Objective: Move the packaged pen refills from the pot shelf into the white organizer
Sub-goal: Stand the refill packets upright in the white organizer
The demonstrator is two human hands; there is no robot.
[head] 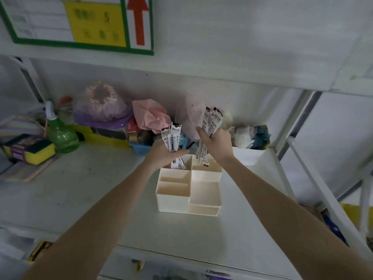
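Observation:
A white organizer [203, 207] with several compartments stands on the grey shelf, in the middle of the view. My left hand [164, 153] grips a bunch of packaged pen refills [173, 136] upright over the organizer's back left compartment, and their lower ends dip into it. My right hand [217, 141] holds a second bunch of packaged pen refills [211, 122] over the back right compartment, lower ends just inside its rim. Both bunches are long white packets with black print.
Along the shelf's back lie a green spray bottle [60, 134], yellow sponges [30, 151], a purple bag [101, 110], pink paper [150, 115], a blue basket [141, 148] and white and teal cloths [252, 136]. A white box [250, 156] stands right of the organizer.

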